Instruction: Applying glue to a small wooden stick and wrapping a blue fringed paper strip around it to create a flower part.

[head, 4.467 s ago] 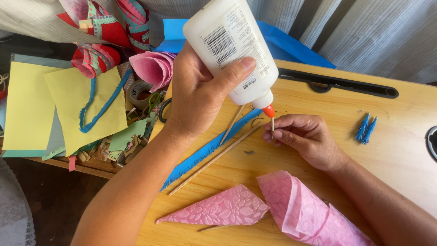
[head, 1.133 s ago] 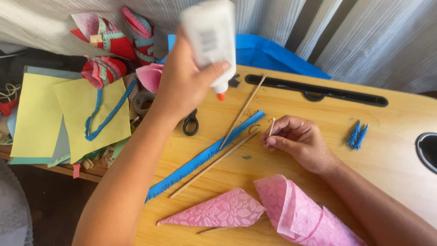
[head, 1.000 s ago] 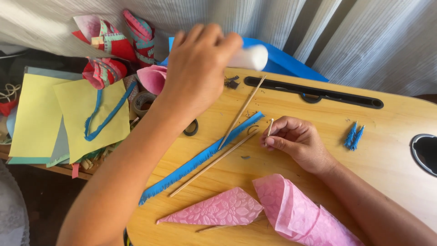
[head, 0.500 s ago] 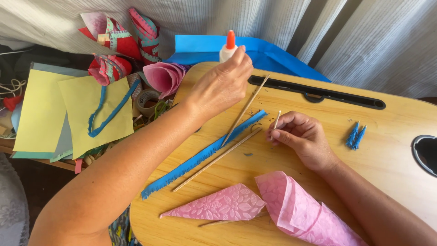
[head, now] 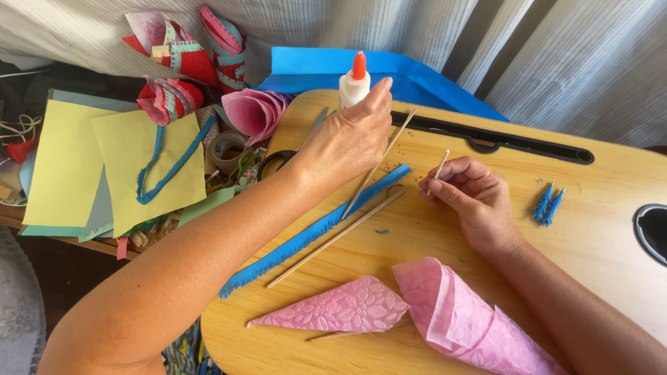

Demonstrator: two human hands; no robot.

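Both hands closed: left hand (head: 344, 142) grips upright glue bottle (head: 354, 85); right hand (head: 472, 198) pinches thin stick (head: 441, 164).

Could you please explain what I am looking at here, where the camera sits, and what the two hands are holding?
There is no machine here: these are a person's two bare hands, filmed by a camera worn on the head and looking down at a light wooden lap table. The left hand rests on a white glue bottle with an orange cap, standing upright at the table's far edge. The right hand pinches a short thin wooden stick between its fingers. On the table lie a long blue fringed paper strip, two long wooden skewers, two pink embossed paper cones and small blue fringed pieces. To the left lie yellow paper sheets and paper scraps.
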